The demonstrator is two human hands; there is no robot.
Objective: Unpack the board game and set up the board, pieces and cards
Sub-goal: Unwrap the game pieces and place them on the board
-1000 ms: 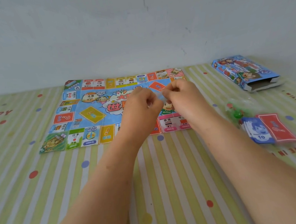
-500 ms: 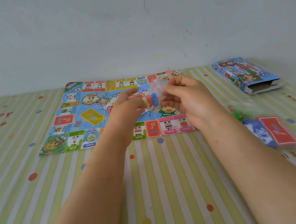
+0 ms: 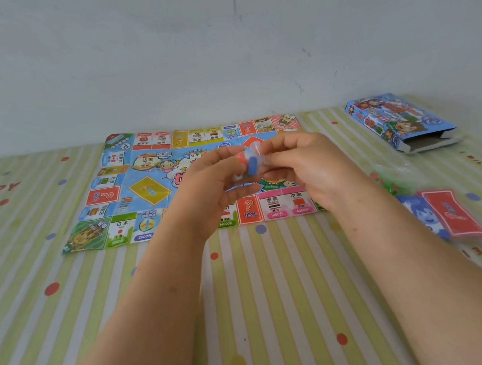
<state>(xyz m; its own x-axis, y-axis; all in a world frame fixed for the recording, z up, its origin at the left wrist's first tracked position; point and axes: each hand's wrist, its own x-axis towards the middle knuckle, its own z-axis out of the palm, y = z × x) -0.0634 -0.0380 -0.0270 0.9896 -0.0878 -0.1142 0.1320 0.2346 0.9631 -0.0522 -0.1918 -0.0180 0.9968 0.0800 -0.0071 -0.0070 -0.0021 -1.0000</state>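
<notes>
The colourful paper game board (image 3: 133, 190) lies unfolded and flat on the striped tablecloth. Above its middle, my left hand (image 3: 214, 191) and my right hand (image 3: 307, 169) together hold a small clear plastic bag of pieces (image 3: 249, 162), with blue, red and white pieces showing inside. Fingers of both hands pinch the bag from either side. To the right lie two card stacks, a blue one (image 3: 422, 216) and a red one (image 3: 452, 213), and a clear bag with green pieces (image 3: 388, 180) behind them.
The open game box (image 3: 400, 124) lies at the back right, near the grey wall. The striped, dotted tablecloth (image 3: 261, 299) covers the table in front of the board.
Both hands have lifted the small bag a little and turned it, so the blue and red pieces now show between the fingers. The board and cards have not moved.
</notes>
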